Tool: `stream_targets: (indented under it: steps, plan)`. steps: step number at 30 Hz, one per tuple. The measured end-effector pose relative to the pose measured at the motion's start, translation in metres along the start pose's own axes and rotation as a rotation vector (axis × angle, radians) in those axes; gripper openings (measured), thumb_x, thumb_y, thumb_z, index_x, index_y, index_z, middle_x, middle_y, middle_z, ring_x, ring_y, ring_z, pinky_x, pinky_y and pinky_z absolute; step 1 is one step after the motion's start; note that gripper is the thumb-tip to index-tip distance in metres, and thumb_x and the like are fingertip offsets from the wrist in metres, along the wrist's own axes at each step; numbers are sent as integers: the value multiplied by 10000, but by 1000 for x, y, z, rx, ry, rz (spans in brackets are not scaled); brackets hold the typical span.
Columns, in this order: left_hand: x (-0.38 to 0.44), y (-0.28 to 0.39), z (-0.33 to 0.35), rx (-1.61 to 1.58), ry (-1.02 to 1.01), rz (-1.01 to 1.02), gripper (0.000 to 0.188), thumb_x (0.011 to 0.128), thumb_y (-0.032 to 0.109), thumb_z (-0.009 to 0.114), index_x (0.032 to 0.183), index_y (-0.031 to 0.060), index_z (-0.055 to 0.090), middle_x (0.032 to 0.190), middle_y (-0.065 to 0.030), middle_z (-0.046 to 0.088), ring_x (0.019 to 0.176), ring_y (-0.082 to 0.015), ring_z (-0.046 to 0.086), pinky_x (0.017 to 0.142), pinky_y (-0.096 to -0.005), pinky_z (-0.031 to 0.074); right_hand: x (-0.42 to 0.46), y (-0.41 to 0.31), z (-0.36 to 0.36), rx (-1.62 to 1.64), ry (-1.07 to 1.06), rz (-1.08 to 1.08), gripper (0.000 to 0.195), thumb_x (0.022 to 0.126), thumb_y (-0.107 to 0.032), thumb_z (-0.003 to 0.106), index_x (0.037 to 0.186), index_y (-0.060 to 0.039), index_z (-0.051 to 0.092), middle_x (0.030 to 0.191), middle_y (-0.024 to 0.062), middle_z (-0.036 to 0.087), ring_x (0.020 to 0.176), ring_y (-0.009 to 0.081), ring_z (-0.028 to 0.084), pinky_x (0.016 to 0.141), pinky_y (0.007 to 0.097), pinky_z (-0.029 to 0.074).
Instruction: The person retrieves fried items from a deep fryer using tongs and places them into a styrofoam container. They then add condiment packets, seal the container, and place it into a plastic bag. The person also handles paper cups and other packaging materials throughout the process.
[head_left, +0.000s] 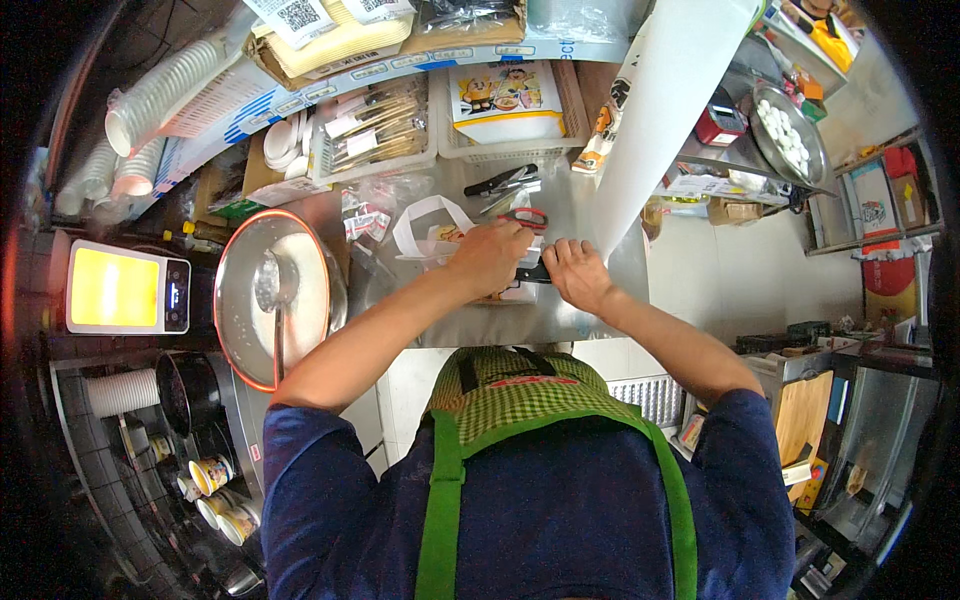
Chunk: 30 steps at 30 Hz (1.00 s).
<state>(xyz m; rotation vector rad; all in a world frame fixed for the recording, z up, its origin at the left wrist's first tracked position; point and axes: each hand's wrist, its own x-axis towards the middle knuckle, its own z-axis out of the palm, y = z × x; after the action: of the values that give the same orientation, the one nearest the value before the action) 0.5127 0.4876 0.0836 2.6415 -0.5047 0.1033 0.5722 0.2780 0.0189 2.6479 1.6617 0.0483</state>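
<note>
My left hand (489, 256) is curled over a white printed carrier bag (412, 231), which lies on the steel worktop; its fingertips are partly hidden. The bag's loop handle sticks out to the left of my wrist. Close beside it, my right hand (579, 276) is closed around the end of a black tool (533, 272), possibly a stapler, which reaches across the bag's right side. Scissors (531, 218) with red and black handles lie just beyond my left fingers. Farther back rests another black-handled tool (501, 180).
A steel bowl (240, 292) with white contents and a ladle (277, 330) stands left. Behind are a basket of wooden sticks (375, 135) and a basket of printed packaging (574, 112). A tall white roll (667, 105) leans at the right. A bowl of white balls (784, 142) sits beyond.
</note>
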Motion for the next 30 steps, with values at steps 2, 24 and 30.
stream_targets:
  steps: [2,24,30]
  plan:
    - [4,-4,-1,15,-45,-72,103,861,102,591,933,28,581,918,-154,631,900,-372,620,786,-479,507,9,7,-7,57,-135,31,292,811,-127,594,1070,7,577,976,168,616,918,301,635,819,448,517]
    - [201,103,-176,-636,774,33,678,806,251,808,1322,-27,465,1294,-210,562,1231,-306,548,933,-395,497,-109,16,-11,503,78,318,245,836,-255,742,833,-36,632,797,136,618,692,326,641,627,442,526]
    - [267,120,-191,-1130,815,7,622,777,9,799,1295,-56,459,1292,-245,546,1178,-256,583,686,-284,569,-26,93,-269,82,1005,96,205,799,-23,746,941,-23,598,819,134,605,673,301,567,605,408,450]
